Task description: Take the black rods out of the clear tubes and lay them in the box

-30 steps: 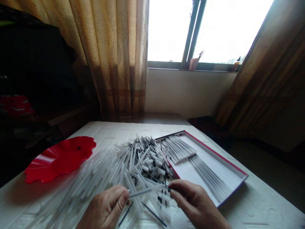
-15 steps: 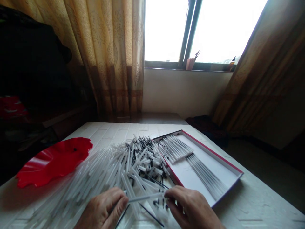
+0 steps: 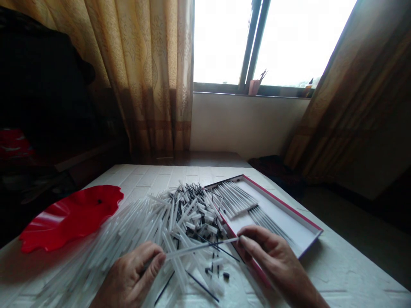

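Note:
My left hand (image 3: pixel 130 269), at the lower middle, pinches the near end of a clear plastic tube (image 3: pixel 186 252) between thumb and fingers. My right hand (image 3: pixel 269 254) grips the far end of a thin stick (image 3: pixel 223 242) lined up with that tube; whether the stick is partly inside it is too blurred to tell. Below and behind them spreads a heap of loose clear tubes (image 3: pixel 128 231), with black thin rods and short white pieces (image 3: pixel 210 219) mixed in. A small black cap (image 3: pixel 226 276) lies on the table between the hands.
A shallow red-edged box tray (image 3: pixel 293 220) holds rows of slim grey-white sticks (image 3: pixel 236 197) to the right, partly behind my right hand. At left stands a wavy-edged red plate (image 3: pixel 70 218). The white table (image 3: pixel 138 177) reaches toward a curtained window.
My right hand has moved up and right, away from my left hand. A longer span of tube and stick now shows between them. The left hand has shifted slightly left and up.

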{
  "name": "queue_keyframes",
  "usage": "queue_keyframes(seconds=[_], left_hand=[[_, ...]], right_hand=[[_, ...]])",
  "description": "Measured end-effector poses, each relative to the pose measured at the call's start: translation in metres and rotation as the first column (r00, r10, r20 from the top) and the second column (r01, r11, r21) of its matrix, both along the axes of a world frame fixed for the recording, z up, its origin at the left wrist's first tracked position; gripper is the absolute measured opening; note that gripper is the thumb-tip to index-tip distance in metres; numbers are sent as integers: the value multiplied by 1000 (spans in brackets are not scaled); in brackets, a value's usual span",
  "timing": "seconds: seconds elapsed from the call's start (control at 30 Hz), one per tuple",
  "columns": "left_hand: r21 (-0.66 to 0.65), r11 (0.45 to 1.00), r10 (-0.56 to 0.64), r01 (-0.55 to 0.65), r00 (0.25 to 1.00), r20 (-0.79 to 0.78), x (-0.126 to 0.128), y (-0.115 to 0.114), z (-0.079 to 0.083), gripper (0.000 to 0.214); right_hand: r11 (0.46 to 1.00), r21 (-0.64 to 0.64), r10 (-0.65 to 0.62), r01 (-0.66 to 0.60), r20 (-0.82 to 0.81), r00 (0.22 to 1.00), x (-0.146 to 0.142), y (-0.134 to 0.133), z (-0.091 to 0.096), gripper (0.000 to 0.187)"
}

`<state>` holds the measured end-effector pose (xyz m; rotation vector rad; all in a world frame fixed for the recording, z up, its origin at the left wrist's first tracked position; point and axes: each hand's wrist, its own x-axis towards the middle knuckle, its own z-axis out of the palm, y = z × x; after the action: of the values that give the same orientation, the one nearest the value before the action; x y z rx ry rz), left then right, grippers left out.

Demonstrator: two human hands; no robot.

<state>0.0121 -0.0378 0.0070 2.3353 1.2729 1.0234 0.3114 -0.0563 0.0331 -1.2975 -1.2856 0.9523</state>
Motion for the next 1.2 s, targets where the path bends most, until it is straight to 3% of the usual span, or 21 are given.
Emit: queue_keyframes(seconds=[0.1,0.17,0.33,0.43,0.53,0.63,0.77,0.93,1.03,1.13,1.2], left_hand=[[0,992,123,-123,992,35,-6,5,0,31],[0,979,205,-206,977,50,-9,8,-1,31],[-47,941,338,-336,939,61,-10,9,-5,35],[-34,924,382,-381,921,78,-10,9,-7,31],[-22,957,290,-289,954,72,-11,10,-12,28],[-30,981,194,-192,978,81,-10,9,-17,25],[-35,995,100,-97,990,100,-5,5,-13,19],[-35,999,-27,30,997,71,-1,-3,2,11],[-92,991,-89,93,995,52,0,-9,5,11],[-201,976,-54,81,989,138,-1,-13,-1,19],[-370,922,-9,111,964,267,-1,-14,-8,33]], right_hand=[[983,24,-181,185,-107,978,10,5,7,20],[971,52,-229,234,-89,969,13,7,7,18],[970,113,-228,216,105,968,12,11,-3,15],[982,136,-166,131,296,941,12,12,-7,16],[990,140,-74,3,508,858,12,12,-10,19],[988,132,-33,-79,685,728,12,10,-12,20],[974,143,-11,-174,801,598,12,6,-12,24],[951,211,-8,-225,745,667,7,1,-10,23],[902,269,40,-339,728,684,-3,-3,-11,35],[826,254,157,-504,755,637,-16,-6,-22,23],[808,245,189,-536,754,629,-25,-7,-36,22]])
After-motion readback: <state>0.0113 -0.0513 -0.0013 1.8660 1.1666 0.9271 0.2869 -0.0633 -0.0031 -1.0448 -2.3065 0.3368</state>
